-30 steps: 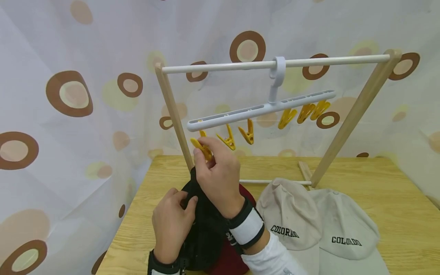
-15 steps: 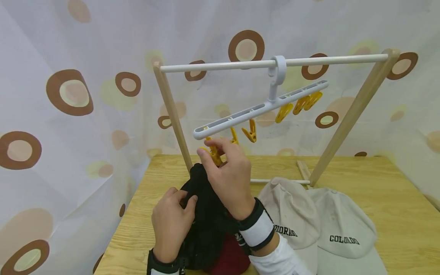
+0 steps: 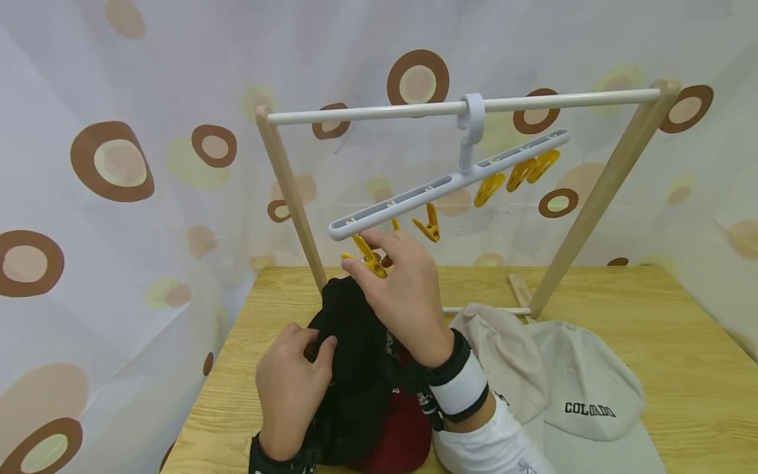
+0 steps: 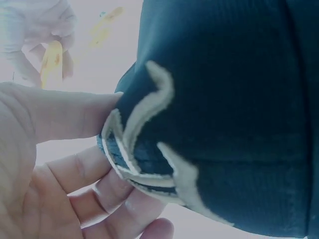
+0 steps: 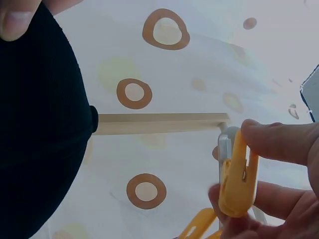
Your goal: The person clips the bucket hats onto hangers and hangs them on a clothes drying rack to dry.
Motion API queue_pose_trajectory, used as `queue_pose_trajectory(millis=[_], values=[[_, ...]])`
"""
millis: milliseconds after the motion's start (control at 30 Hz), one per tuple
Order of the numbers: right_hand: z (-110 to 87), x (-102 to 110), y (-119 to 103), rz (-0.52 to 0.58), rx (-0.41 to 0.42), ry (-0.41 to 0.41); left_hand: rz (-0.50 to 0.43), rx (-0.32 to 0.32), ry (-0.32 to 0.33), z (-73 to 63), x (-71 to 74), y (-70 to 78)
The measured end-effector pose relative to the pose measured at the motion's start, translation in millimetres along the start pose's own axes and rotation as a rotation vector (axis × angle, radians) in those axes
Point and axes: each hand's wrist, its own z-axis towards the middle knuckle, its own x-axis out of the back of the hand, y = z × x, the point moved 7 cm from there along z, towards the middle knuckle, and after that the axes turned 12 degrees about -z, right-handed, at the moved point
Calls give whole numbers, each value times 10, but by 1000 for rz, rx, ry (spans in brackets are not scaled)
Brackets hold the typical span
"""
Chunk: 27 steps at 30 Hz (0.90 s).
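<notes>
My left hand (image 3: 291, 388) pinches the edge of a black cap (image 3: 351, 368) between thumb and fingers, holding it up in front of the rack. Pale curved embroidery (image 4: 185, 179) marks the cap in the left wrist view. Above the cap, my right hand (image 3: 408, 293) pinches a yellow clothespin (image 5: 238, 186) by its two handles. That clothespin hangs at the left end of a white clip hanger (image 3: 414, 196), which slants with its left end low. The cap's crown lies just below the clothespin, apart from it in the right wrist view.
Several other yellow clothespins (image 3: 488, 189) dangle along the hanger, hooked on the white rod (image 3: 367, 114) of a wooden rack (image 3: 604, 197). On the wooden table (image 3: 681, 342) lie a dark red cap (image 3: 403, 438), partly covered, and two pale caps (image 3: 592, 382) to the right.
My right hand, with the clothespin, has shifted right, and the hanger has swung with it. More of the black cap's crown shows. My left hand keeps its grip almost in place.
</notes>
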Motion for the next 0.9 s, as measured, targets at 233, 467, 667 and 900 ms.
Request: queue_pose_trajectory(millis=[233,467,667,900], values=[[19,-27,76,32,-35,-60,-43,-67,73,-24,21,75],[-1,-96,169,109,-137,-140,-69,-120,159,-61,23,143],[-10,-113,176,131,-140,-117,-105,-142,209,-74,-43,271],[1,-50,217,242,-157,-39,-136,-159,221,37,-109,502]])
